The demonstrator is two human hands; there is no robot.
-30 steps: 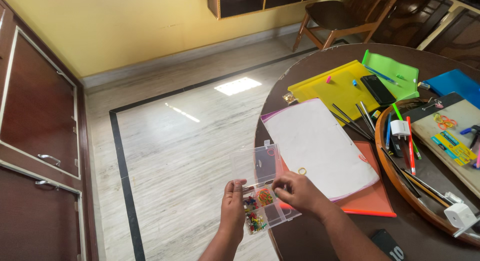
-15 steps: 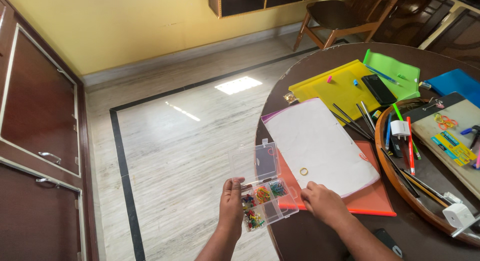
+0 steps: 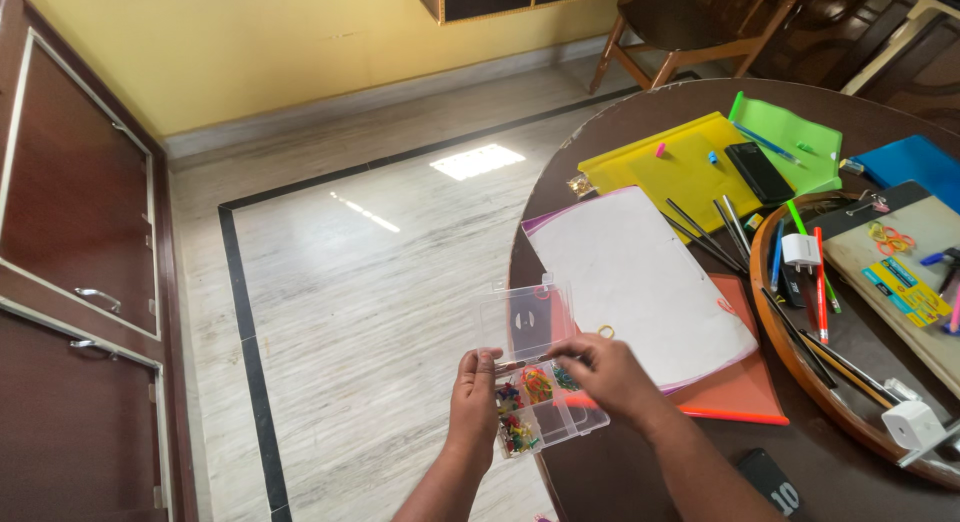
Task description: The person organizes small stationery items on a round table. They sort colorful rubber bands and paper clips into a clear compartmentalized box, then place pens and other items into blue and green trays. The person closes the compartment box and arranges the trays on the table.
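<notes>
Left hand: the left hand (image 3: 474, 394) grips the left edge of the box (image 3: 545, 402), thumb on top, fingers under it.
Right hand: the right hand (image 3: 607, 374) sits over the right half of the box, fingertips pinched together at the hinge line; what they pinch is too small to tell.
Box: a clear plastic box with small compartments, held at the table's edge at 7 o'clock on the table (image 3: 620, 472), partly over the floor (image 3: 360, 312).
Lid: the lid (image 3: 525, 320) stands open, tilted up at 12 o'clock from the box.
Contents: coloured pins (image 3: 517, 434) fill the compartments nearest the left hand; rubber bands (image 3: 537, 384) lie in a middle compartment.
Loose band: 1 yellow band (image 3: 605, 331) lies on the white sheet (image 3: 640, 282), just beside the right hand at 12 o'clock.
Sheet: it lies over an orange folder (image 3: 745, 387), at 1 o'clock from the box.
Farther off: a yellow folder (image 3: 675, 172) and a green folder (image 3: 790, 137) lie at 1 o'clock, a phone (image 3: 758, 172) across them.
Tray: a round tray (image 3: 775, 312) at 3 o'clock holds pens (image 3: 820, 282) and a white charger (image 3: 800, 252).
</notes>
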